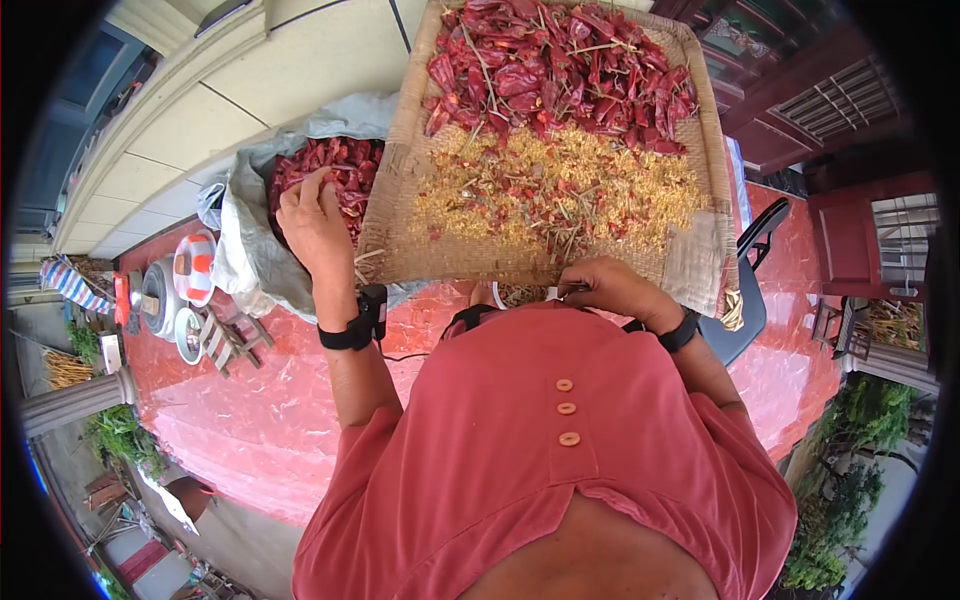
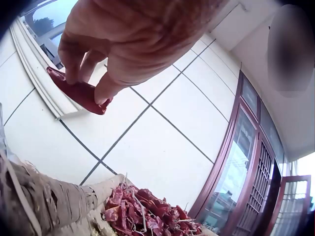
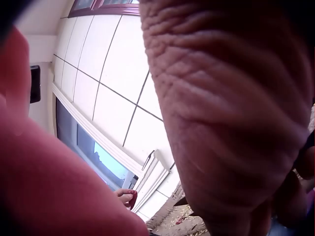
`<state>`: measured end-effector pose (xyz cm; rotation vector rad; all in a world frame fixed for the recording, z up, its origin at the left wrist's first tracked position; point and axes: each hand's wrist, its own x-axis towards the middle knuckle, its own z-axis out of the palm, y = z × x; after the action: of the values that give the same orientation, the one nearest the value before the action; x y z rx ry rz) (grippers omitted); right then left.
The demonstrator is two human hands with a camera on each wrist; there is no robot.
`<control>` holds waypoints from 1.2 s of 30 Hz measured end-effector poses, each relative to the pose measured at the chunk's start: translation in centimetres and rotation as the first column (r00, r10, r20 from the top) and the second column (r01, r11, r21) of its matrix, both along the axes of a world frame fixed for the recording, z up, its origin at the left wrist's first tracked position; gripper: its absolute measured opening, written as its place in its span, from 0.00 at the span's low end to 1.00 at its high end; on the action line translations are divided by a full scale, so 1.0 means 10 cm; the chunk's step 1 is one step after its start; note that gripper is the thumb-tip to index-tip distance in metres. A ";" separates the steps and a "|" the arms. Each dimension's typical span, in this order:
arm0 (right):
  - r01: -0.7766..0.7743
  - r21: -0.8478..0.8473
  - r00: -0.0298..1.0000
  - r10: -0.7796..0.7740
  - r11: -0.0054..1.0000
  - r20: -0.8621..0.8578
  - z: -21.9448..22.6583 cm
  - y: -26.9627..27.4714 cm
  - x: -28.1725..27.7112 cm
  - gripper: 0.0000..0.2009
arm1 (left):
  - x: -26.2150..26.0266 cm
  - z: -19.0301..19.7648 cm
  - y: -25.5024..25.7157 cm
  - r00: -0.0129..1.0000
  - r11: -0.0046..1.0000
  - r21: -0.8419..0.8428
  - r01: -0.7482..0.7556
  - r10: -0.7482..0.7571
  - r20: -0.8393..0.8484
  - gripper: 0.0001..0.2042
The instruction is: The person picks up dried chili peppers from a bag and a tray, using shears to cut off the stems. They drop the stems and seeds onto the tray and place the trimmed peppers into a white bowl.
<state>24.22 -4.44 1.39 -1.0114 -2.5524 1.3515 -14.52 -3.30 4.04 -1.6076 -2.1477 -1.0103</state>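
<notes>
Over the open sack of dried red chilies, my left hand [image 1: 318, 225] is held with bent fingers. The left wrist view shows this hand [image 2: 101, 86] pinching one dark red chili [image 2: 81, 93] between thumb and fingertips. My right hand [image 1: 620, 290] is at the near edge of the woven tray [image 1: 390, 230], close to the shirt, its fingers curled round a small dark object [image 1: 574, 289]. In the right wrist view, two dark pointed tips [image 3: 182, 201] stick out beside that hand [image 3: 231, 118]; the rest is hidden by the palm.
Whole chilies [image 1: 560, 75] fill the tray's far part, with yellow seeds [image 1: 470, 190] and stem bits nearer. The grey-green sack [image 1: 245, 220] stands against the tray's left side. A dark chair [image 1: 738, 310] is at right; basins [image 1: 188, 335] and a wooden stool [image 1: 228, 342] are at left.
</notes>
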 end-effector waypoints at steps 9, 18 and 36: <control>0.195 -0.180 0.981 -0.191 0.964 0.038 -0.04 0.01 -0.06 0.08 | 0.20 0.14 0.03 0.980 0.959 -0.237 0.153 -0.117 0.160 0.16; 0.261 -0.475 0.933 -0.346 0.840 -0.099 -0.01 0.06 -0.12 0.09 | 0.72 -0.39 1.19 0.909 0.771 -0.483 0.415 -0.364 0.202 0.18; 0.513 -0.438 0.759 -0.629 0.738 -0.171 0.16 0.25 -0.05 0.09 | 1.09 -0.10 0.84 0.685 0.863 -0.027 0.505 -0.381 0.621 0.13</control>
<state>23.72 -1.94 2.97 -1.3699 -1.5716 1.6376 -3.60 5.14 3.04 -2.2204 -2.3296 -1.7039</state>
